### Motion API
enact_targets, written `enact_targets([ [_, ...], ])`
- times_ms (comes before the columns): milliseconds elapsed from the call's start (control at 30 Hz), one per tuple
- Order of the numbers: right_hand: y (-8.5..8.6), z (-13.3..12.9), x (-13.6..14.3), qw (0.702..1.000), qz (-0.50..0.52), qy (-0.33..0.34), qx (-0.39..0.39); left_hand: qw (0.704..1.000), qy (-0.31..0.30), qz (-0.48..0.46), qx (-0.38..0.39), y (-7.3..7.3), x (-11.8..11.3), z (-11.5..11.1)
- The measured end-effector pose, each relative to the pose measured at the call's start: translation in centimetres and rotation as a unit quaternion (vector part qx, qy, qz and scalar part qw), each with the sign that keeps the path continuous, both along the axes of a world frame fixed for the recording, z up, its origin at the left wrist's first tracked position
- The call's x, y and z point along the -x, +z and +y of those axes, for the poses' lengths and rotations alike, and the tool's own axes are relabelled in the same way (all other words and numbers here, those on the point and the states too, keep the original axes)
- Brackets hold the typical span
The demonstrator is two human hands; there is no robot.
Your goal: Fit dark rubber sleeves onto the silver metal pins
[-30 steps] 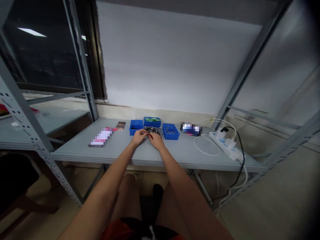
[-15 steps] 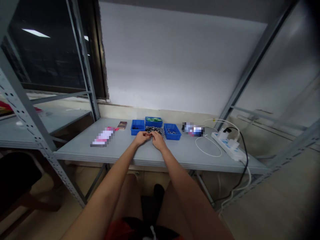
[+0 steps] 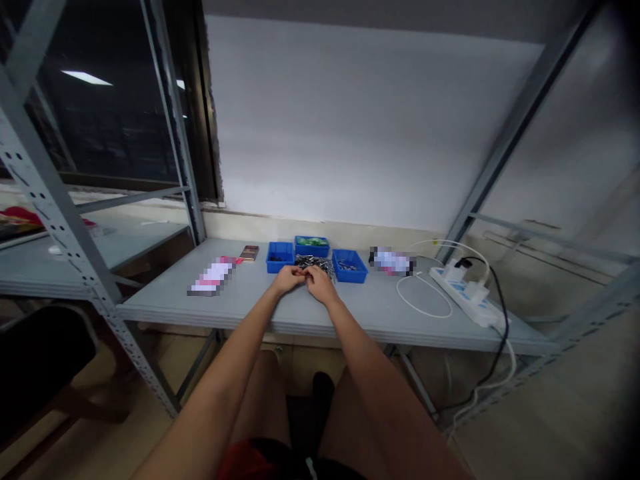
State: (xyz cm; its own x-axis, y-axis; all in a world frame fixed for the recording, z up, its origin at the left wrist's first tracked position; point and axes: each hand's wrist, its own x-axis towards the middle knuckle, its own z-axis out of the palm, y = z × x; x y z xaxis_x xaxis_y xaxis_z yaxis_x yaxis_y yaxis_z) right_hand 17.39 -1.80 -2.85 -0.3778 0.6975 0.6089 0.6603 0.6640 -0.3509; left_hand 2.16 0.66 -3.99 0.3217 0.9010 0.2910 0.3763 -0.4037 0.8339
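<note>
Both hands meet mid-frame on the bench (image 3: 350, 310). The left hand (image 3: 289, 279) and right hand (image 3: 320, 285) curl together by the metal bits (image 3: 314, 265) (grip too small to tell), between blue trays (image 3: 280, 257).

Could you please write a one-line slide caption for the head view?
Left hand and right hand meet at a pile of small metal parts between blue bins on a grey table.

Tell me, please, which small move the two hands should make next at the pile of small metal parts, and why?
Probably part the hands slightly: the left hand and right hand meet fingertip to fingertip just before the pile of metal parts, so whatever they pinch is hidden.
</note>
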Motion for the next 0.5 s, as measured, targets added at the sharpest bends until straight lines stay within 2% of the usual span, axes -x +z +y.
enact_targets([
  [500,0.13,-0.05,-0.14,0.999,0.013,-0.033,0.004,1.000,-0.007,0.013,-0.017,0.53,0.16,-0.17],
])
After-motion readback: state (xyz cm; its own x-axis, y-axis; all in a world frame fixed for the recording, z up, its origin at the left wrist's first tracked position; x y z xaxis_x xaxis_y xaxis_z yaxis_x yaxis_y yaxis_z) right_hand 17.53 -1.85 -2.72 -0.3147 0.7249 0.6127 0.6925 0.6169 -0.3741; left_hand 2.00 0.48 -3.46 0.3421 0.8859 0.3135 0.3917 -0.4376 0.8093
